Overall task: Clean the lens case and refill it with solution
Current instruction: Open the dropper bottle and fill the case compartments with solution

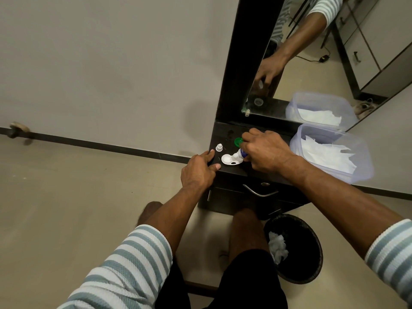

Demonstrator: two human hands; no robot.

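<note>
A white lens case [228,160] lies on the dark cabinet top [225,132], its left well uncovered. My right hand [265,152] is shut on a small white solution bottle [239,155], tilted with its nozzle down over the case. My left hand [200,169] rests on the cabinet's left front corner, fingers spread, thumb close to the case. A green lid [238,141] lies just behind the bottle, partly hidden by my right fingers. A small white cap [219,147] stands to the left of it.
A clear plastic tub [361,157] with white tissues sits on the right of the cabinet. A mirror [312,52] stands behind. A black bin [312,248] with crumpled tissue is on the floor at right. A drawer handle [259,191] is below the top.
</note>
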